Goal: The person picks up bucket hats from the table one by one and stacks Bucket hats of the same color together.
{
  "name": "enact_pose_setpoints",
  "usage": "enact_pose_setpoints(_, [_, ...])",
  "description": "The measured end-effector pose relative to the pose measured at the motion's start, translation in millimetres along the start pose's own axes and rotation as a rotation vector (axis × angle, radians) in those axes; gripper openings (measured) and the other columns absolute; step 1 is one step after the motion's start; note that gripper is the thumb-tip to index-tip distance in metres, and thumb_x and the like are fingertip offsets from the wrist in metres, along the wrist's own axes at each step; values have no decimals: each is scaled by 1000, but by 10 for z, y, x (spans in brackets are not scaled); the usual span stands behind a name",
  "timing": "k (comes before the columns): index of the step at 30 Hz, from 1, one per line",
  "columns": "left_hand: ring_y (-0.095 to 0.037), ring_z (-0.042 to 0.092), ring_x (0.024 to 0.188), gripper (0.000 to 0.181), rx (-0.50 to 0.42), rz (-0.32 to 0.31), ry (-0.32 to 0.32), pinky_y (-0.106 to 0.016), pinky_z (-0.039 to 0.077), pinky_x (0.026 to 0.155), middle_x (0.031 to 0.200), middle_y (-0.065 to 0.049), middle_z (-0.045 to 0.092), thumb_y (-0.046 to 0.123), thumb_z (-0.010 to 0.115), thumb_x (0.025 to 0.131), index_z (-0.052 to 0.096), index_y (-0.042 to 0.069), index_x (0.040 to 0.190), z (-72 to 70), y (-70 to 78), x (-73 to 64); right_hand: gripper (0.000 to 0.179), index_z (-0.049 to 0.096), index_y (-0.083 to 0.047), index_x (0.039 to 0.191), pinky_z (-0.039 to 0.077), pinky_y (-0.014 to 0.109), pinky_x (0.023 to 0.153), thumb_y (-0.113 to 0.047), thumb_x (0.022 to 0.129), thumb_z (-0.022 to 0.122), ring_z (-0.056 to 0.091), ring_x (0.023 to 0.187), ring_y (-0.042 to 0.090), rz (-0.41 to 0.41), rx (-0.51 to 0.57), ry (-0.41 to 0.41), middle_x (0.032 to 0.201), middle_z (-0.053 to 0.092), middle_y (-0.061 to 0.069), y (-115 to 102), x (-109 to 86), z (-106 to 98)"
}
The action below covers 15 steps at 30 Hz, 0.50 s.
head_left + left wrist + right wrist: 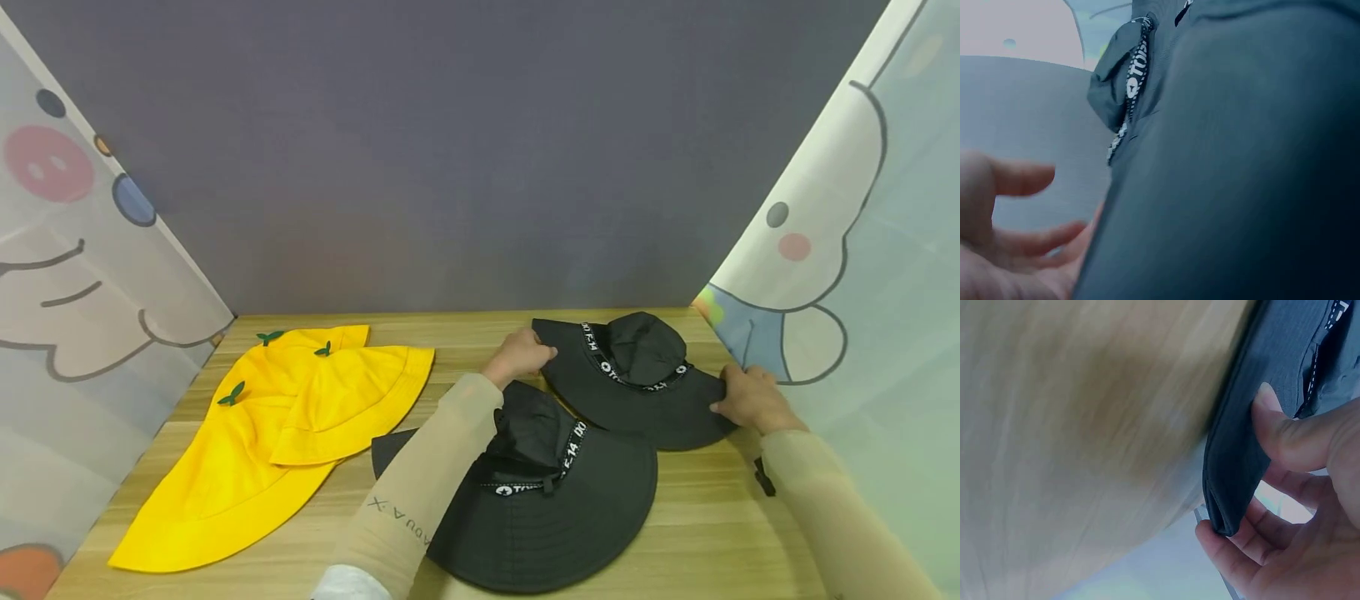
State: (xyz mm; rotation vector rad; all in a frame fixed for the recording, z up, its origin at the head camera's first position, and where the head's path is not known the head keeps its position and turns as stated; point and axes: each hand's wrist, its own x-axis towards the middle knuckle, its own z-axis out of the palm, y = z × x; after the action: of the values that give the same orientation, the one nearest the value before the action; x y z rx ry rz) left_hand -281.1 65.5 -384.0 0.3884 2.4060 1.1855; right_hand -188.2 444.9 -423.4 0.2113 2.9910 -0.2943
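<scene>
Two black bucket hats lie folded flat on the table. The far black hat (637, 400) has a white-lettered band. My left hand (519, 354) is at its left brim end; in the left wrist view, the thumb (1025, 178) stands apart from the fingers, and some fingertips are hidden behind black cloth. At the other end, my right hand (753, 400) pinches the brim, thumb (1272, 425) on one face and fingers on the other. The near black hat (570, 517) lies partly under my left forearm, its brim beside the far hat's.
Several yellow hats (247, 450) with green sprout tips overlap on the left of the wooden table (697, 517). A grey panel (480, 158) rises behind, and cartoon-printed side panels (892, 308) flank the table.
</scene>
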Motion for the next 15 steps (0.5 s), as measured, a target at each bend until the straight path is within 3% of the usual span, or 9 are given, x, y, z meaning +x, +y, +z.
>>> enact_pose_setpoints(3, [-20, 46, 64, 29, -127, -39, 46, -39, 46, 77, 80, -6, 50, 25, 56, 103, 53, 8, 81, 56, -57, 67, 58, 46, 20, 121, 39, 73, 89, -14, 86, 78, 32, 112, 68, -10, 12, 14, 116, 39, 50, -37, 6, 17])
enact_pose_setpoints(5, [-23, 45, 67, 32, -208, -71, 45, -41, 45, 79, 80, -6, 48, 23, 56, 103, 45, 11, 76, 98, -90, 106, 58, 47, 20, 122, 37, 73, 91, -13, 86, 77, 32, 112, 68, -13, 23, 23, 117, 39, 50, -51, 8, 22])
enact_pose_setpoints(7, [-27, 58, 89, 19, -282, -98, 39, -44, 47, 92, 102, -8, 59, 23, 56, 103, 57, 6, 93, 136, -118, 129, 58, 46, 21, 123, 33, 72, 95, -12, 86, 76, 33, 112, 68, -29, 30, 38, 117, 41, 50, -45, 20, 33])
enact_pose_setpoints(9, [-32, 60, 109, 29, -339, -123, 39, -46, 47, 101, 123, -14, 60, 22, 57, 103, 60, -2, 120, 180, -149, 165, 57, 47, 21, 123, 27, 72, 99, -12, 86, 75, 35, 112, 67, -48, 43, 54, 117, 43, 49, -27, 36, 52])
enact_pose_setpoints(11, [-36, 47, 136, 53, -394, -140, 47, -47, 45, 106, 151, -18, 43, 21, 58, 102, 44, -3, 147, 206, -169, 171, 57, 47, 21, 123, 21, 72, 102, -12, 86, 75, 36, 112, 67, -65, 57, 65, 118, 47, 48, -7, 48, 76])
enact_pose_setpoints(12, [-36, 44, 139, 62, -425, -147, 54, -47, 45, 107, 155, -18, 39, 20, 58, 102, 34, -2, 154, 221, -181, 181, 57, 47, 21, 124, 20, 73, 102, -12, 86, 74, 35, 113, 68, -70, 68, 66, 119, 48, 48, 2, 47, 83])
enact_pose_setpoints(15, [-35, 40, 141, 68, -545, -152, 69, -44, 46, 105, 158, -18, 33, 17, 57, 101, 24, -1, 158, 252, -212, 196, 64, 44, 23, 128, 21, 76, 104, -17, 88, 74, 33, 117, 69, -31, 81, 51, 124, 45, 49, 21, 24, 81])
